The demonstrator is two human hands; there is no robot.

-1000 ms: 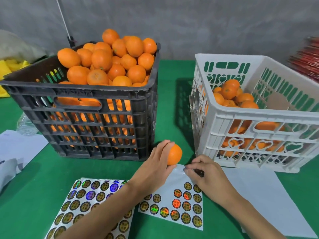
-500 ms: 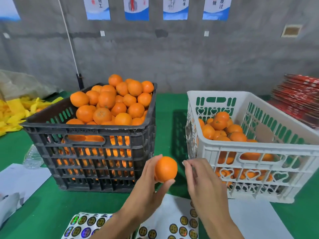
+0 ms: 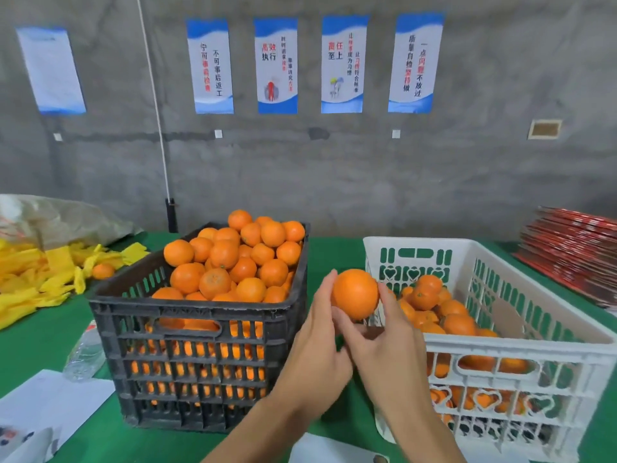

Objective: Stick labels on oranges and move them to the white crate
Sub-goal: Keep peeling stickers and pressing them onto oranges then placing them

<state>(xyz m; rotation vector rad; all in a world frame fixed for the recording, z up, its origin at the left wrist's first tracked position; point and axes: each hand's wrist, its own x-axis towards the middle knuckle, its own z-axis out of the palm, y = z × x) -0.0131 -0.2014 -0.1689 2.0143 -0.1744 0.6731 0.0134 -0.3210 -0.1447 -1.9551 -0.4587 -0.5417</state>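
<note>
the orange [image 3: 355,294] is held in the air between the black crate [image 3: 200,332] and the white crate [image 3: 500,349], above the green counter [image 3: 330,259]. the left hand [image 3: 314,359] cups it from the left with curled fingers; the right hand [image 3: 389,352] curls round its right side, thumb underneath. whether a label is already on the fruit cannot be told; none shows on the visible face. judged progress: early to middle. the white crate holds a partial layer of oranges, while the black crate is heaped above its rim, so most fruit remains. compared with half a second ago, the orange is higher, and the right hand, then apart from it, now touches it. the label sheets have dropped almost out of view.
</note>
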